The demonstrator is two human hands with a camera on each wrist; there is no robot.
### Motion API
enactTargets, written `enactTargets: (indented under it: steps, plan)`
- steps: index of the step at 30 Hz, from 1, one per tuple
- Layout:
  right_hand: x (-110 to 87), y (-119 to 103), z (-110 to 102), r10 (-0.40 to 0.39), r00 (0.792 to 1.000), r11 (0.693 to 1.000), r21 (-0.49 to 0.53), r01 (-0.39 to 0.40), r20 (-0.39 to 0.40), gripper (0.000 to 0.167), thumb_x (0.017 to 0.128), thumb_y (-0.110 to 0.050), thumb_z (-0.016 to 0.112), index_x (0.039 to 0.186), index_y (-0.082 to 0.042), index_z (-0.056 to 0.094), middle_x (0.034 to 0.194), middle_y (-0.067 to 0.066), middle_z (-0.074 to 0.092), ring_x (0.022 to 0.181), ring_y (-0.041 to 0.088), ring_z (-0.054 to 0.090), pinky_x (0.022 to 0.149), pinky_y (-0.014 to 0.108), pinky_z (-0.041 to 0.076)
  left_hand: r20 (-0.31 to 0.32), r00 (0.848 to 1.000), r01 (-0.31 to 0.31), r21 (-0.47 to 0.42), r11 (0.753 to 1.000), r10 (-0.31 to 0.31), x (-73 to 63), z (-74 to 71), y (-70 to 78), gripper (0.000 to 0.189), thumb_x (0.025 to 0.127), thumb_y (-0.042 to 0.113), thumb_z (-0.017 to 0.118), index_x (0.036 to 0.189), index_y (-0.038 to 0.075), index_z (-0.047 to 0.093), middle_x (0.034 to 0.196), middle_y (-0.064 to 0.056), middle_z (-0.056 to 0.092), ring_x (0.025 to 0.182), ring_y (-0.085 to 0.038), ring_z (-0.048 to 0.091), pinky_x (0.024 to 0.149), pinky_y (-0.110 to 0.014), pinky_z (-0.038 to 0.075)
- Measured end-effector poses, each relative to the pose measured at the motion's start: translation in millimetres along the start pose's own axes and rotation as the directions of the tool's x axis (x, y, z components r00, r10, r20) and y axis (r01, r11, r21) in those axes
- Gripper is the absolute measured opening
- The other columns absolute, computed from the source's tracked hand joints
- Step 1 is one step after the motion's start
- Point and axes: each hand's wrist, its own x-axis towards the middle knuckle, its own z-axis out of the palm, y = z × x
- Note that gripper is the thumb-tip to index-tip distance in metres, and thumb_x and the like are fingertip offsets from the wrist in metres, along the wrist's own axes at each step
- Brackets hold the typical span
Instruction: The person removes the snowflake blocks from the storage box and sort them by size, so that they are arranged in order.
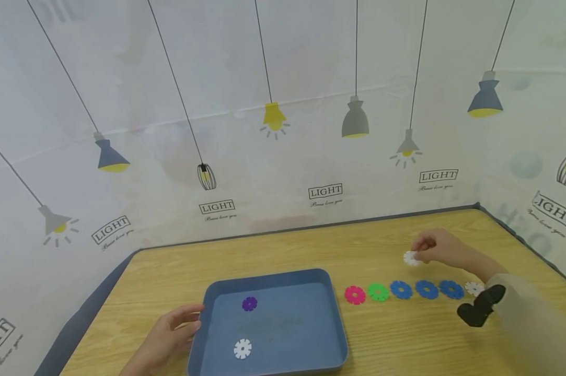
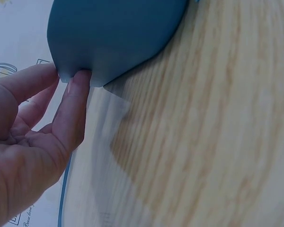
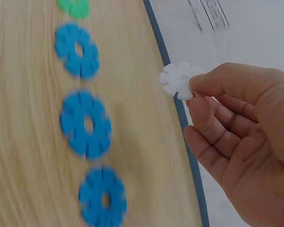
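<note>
My right hand (image 1: 440, 250) pinches a white flower-shaped plastic disc (image 3: 177, 80) between thumb and index finger, held above the table. Below it runs a row of notched discs: a pink disc (image 1: 355, 295), a green disc (image 1: 378, 292), several blue ones such as the middle blue disc (image 1: 426, 289), and a white disc (image 1: 474, 289) beside the right sleeve. At the left side of the blue tray (image 1: 268, 279), my left hand (image 1: 167, 334) rests its fingertips against the outer wall. Inside that tray lie a purple disc (image 1: 250, 304) and a white disc (image 1: 242, 349).
The wooden table (image 1: 245, 250) ends at a dark edge strip (image 1: 311, 225) along the back. Behind it hangs a white wall cover (image 1: 283, 156) printed with lamps and lettering. A black strap (image 1: 480, 307) sits around the right wrist.
</note>
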Motion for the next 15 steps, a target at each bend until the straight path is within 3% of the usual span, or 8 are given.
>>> enactTargets:
  steps: [6,15]
  plan:
    - [-32.1,26.4,-28.9,0.133,0.991,0.988,-0.080,-0.134,-0.026,0.020,0.086,-0.006,0.060,0.096,0.011,0.058,0.082,0.008,0.062,0.068,0.016,0.059,0.061,0.034,0.052,-0.007,1.000,-0.005,0.000,1.000,0.005,-1.4,0.4,-0.1,0.052,0.090,0.016,0.059,0.131,-0.009,0.040,0.125,-0.024,0.043,0.104,-0.025,0.052,0.082,-0.042,0.050]
    - [-68.3,44.1,-54.6,0.312,0.947,0.933,-0.164,-0.320,-0.073,0.027,0.087,-0.010,0.059,0.102,0.012,0.058,0.093,0.011,0.062,0.075,0.012,0.060,0.068,0.031,0.053,-0.011,1.000,-0.014,-0.004,1.000,0.014,-1.7,1.3,1.6,0.052,0.090,0.016,0.060,0.130,-0.009,0.040,0.124,-0.023,0.045,0.102,-0.025,0.054,0.081,-0.042,0.050]
